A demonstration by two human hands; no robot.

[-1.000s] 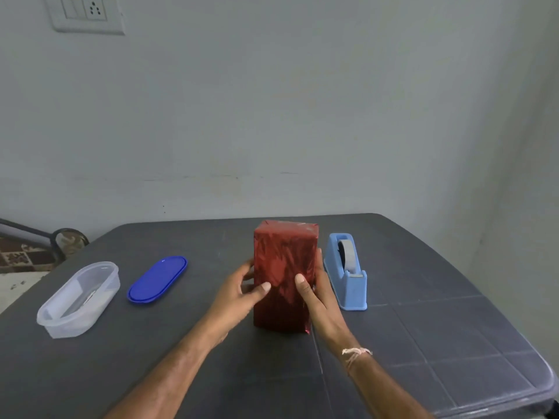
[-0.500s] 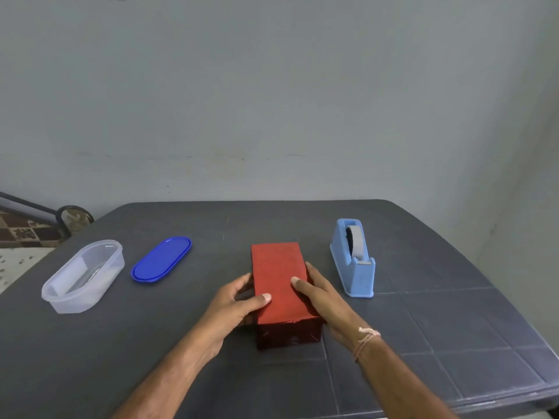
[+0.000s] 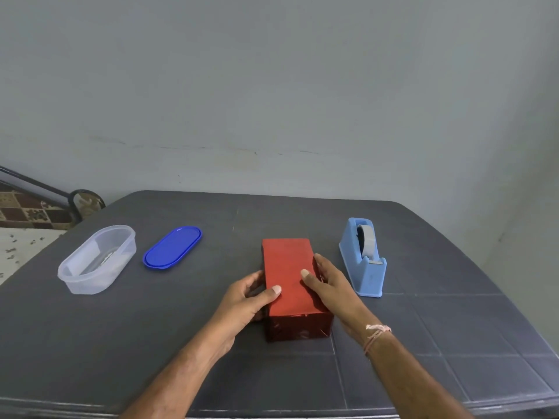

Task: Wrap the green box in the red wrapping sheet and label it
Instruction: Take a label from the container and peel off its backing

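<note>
While hands (image 3: 290, 294) flank it, red-wrapped box (image 3: 287, 276) flat, lengthwise away

Light is soft, even, moderately bright, no hard source visible. Wall (image 3: 272, 86) reads flat grey-blue with a mild falloff toward the right corner. Shadows are faint and diffuse: a thin dark band under the wrapped box (image 3: 290, 285) on its near end, soft patches under both hands. Near face of the box shows small specular glints off the red foil; top face looks matte. Clear container (image 3: 96, 258) at far left catches pale highlights on its rim. Focus is sharp overall, no motion blur. Wide-angle distortion bows the desk (image 3: 453, 343) edges, strongest at the near corners and left side.
</note>
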